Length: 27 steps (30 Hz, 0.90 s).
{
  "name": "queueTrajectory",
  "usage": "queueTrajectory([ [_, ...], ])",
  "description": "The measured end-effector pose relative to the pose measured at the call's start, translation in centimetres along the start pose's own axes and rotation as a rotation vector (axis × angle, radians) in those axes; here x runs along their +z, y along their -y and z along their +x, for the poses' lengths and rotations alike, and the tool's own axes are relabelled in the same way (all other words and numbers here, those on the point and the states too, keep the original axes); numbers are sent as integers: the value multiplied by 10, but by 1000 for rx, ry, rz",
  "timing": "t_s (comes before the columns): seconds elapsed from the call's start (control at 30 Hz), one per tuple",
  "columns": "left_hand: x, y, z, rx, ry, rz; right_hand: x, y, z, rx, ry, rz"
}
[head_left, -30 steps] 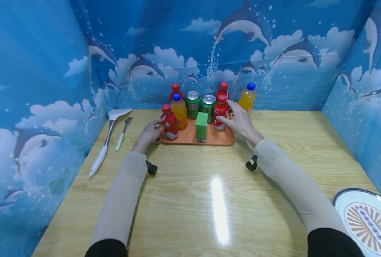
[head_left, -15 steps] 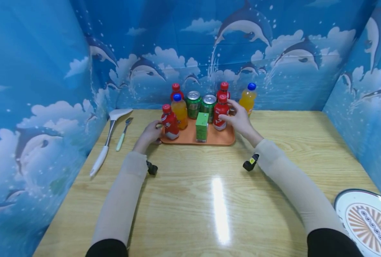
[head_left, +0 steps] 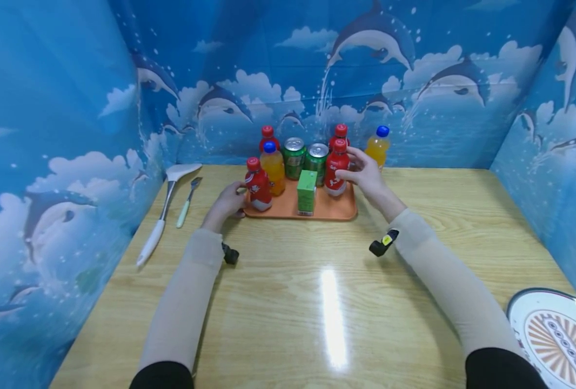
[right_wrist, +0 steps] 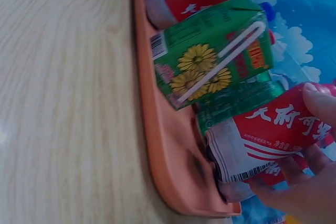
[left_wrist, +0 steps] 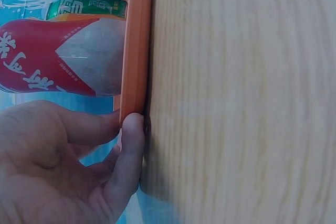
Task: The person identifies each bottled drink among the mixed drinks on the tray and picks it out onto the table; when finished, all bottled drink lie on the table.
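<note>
My left hand (head_left: pixel 227 204) pinches the left end of an orange tray (head_left: pixel 288 217); in the left wrist view thumb and fingers close on its rim (left_wrist: pixel 137 51). My right hand (head_left: pixel 374 182) grips a red cola bottle (head_left: pixel 336 172) at the tray's right end. In the right wrist view that bottle (right_wrist: pixel 270 129) is close over the tray, its shadow beside it. Next to it stand a green drink carton (head_left: pixel 306 193) with a straw and two green cans (head_left: pixel 294 159). Another red bottle (head_left: pixel 258 186) and an orange-drink bottle (head_left: pixel 274 172) stand at the left.
Two more red bottles (head_left: pixel 268 135) stand at the back of the group. A second orange-drink bottle (head_left: pixel 377 148) is right of the tray. A white-handled spatula (head_left: pixel 160 216) and a small fork (head_left: pixel 187 202) lie left. A patterned plate (head_left: pixel 555 329) sits front right.
My right hand has closed round the front right red bottle and shifted it slightly right and up. My left hand stays on the tray's rim.
</note>
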State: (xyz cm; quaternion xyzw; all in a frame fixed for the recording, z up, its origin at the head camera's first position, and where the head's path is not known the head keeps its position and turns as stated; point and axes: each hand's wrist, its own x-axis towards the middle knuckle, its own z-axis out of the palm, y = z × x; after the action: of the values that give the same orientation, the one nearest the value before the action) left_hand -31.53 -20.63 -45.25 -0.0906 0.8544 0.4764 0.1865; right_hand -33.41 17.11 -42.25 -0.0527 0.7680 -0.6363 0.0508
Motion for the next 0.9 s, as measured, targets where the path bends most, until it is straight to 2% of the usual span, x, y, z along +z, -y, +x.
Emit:
queueTrajectory([
  [0.2,0,0,0,-3,6,-8,-10,10,-1,40,84,172],
  [0.37,0,1,1,-6,14,-21,-24,13,-3,54,157,366],
  [0.43,0,1,2,-6,13,-22,-32,14,-5,52,194,463],
  [0.6,0,1,1,-3,15,-20,-52,14,-8,10,269,628],
  [0.8,-1,0,1,-5,21,-21,-76,9,-10,-98,367,703],
  [0.9,0,0,1,-7,19,-18,-89,7,-11,-130,393,705],
])
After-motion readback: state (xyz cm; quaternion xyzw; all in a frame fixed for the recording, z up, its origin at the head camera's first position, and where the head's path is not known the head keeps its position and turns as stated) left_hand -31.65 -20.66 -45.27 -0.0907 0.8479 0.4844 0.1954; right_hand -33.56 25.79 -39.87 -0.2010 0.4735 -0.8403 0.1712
